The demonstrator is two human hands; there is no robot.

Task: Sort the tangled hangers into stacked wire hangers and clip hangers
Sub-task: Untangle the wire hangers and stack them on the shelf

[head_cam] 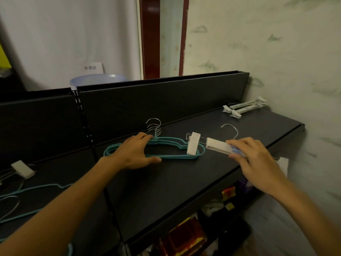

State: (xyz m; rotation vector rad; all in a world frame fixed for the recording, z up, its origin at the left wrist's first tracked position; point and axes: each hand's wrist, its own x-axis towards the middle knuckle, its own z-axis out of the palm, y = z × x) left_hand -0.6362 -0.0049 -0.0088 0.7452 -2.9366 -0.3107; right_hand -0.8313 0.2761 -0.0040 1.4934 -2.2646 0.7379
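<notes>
Teal-coated wire hangers [171,145], stacked with their metal hooks bunched together at the back, lie flat on a dark shelf [184,182] in front of its upright back panel [156,100]. Left hand [135,151] rests palm-down across the left half of this stack, fingers [143,136] straight and spread, thumb extended along the near edge. Right hand [252,156] grips the white bar of a clip hanger [217,145], fingers curled over its right portion; the bar's left white clip [192,144] overlaps the right end of the teal stack, and its silver hook [231,130] rises behind the bar. Whether the clip is caught on the teal wires or merely lying over them cannot be told. A group of white clip hangers [245,107] lies well apart at the far right corner of the shelf, beside the patterned wall [276,52]. On the adjoining shelf section at lower left lie a further teal hanger [36,191] and another white clip [23,169]. A pale blue basin [97,80] stands behind the back panel, below a paper label [92,68].
</notes>
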